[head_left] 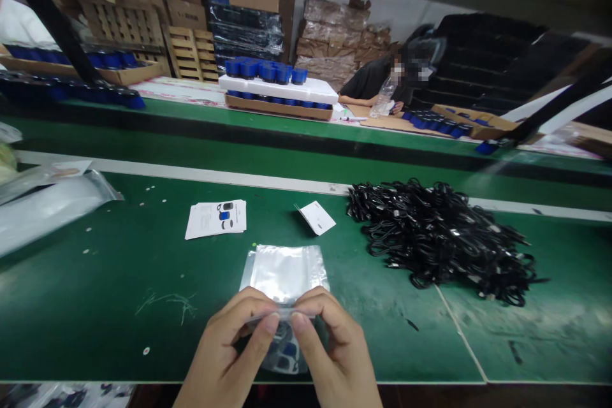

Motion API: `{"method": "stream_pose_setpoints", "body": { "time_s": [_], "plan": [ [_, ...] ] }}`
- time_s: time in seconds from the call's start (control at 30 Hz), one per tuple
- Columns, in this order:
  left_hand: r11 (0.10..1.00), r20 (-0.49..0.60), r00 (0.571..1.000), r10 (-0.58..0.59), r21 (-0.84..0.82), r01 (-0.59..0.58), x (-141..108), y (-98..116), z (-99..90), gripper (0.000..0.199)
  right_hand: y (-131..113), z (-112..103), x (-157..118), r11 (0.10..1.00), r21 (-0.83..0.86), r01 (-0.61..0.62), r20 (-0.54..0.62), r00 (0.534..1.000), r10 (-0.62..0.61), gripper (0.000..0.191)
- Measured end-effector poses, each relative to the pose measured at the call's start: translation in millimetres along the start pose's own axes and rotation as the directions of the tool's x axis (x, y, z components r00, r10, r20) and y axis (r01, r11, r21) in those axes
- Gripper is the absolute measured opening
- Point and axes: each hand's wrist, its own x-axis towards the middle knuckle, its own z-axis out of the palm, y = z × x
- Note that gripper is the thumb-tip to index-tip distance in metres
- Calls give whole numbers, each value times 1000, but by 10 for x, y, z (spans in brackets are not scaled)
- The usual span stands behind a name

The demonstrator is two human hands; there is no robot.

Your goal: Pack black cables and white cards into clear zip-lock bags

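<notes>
As hands [218, 345] pinch top edge, clear bag [285, 357] sits between.

Clear plastic bag [287, 360] between the fingers [261, 339]

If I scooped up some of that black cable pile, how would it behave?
The black cable pile would probably flop and sag, since it shows thin, curling loops. A handful might drag others along, as the loops overlap. Pushed, it would likely spread rather than roll, lying low and wide on the green table.
</notes>
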Motion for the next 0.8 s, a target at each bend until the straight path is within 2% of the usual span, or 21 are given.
{"method": "stream_pose_setpoints", "body": {
  "time_s": [0.1, 0.3, 0.43, 0.53, 0.6, 0.7, 0.8],
  "plan": [
    [1000, 2, 1000, -3, 30, 3, 10, 40, -11, 18, -12, 22, -11, 1000, 7, 11, -7, 1000, -11, 18],
    [995, -67, 996, 64, 84, -58, -18, 58, 14, 18, -37, 55, -33, 995, -50, 85, -76, 993, -88, 19],
    [999, -135, 990, 43, 39, -38, -41, 55, 78, 19, -21, 44, -45, 983, -136, 124, -50, 990, -132, 17],
    [998, -127, 991, 39, 52, -33, -28, 40, 44, 18, -9, 11, -44, 970, -192, 147, -53, 986, -160, 16],
    [999, -86, 996, 1, 42, 3, -11, 9, -22, 16, -1, -15, -39, 979, -149, 138, -12, 990, -141, 15],
    [992, 2, 992, -122, -9, 122, -6, -66, -125, 18, 0, -30, -34, 995, -53, 82, 111, 991, -75, 15],
    [976, -5, 977, -213, -36, 213, -70, -151, -219, 25, -36, -13, -23, 990, -57, 129, 232, 966, -112, 19]
  ]
}}
